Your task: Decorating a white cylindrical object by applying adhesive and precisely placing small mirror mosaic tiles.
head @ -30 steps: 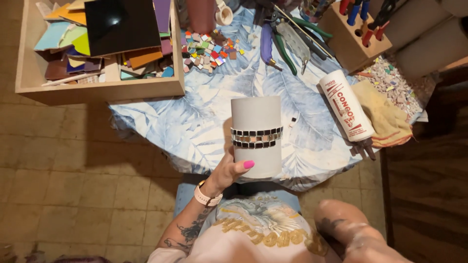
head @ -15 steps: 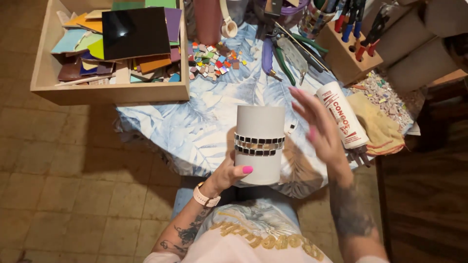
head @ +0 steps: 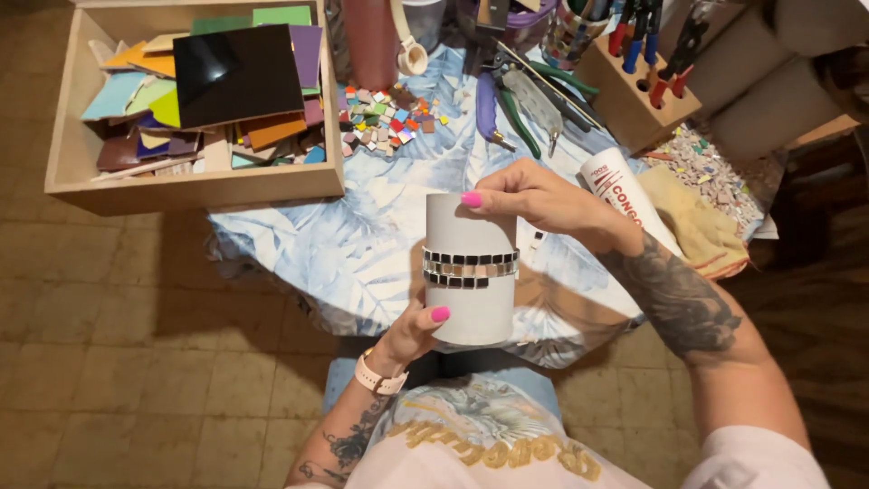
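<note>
1. A white cylindrical container with a band of small dark and mirrored mosaic tiles around its middle is held upright in the air, above the near edge of the table.
2. The left hand grasps the container at its bottom, thumb pressed on the front of the lower wall.
3. The right hand grips the container's top rim, thumb on the front, fingers curled over the far side.
4. The table wears a pale blue leaf-print cloth.
5. A shallow wooden box sits at the table's left, filled with coloured tile sheets and a black square tile.
6. A loose heap of small coloured mosaic pieces lies just right of the box.
7. Tile nippers lie beyond the right hand, near a wooden tool block.
8. A white adhesive tube lies just behind the right wrist, beside a yellow cloth.
</note>
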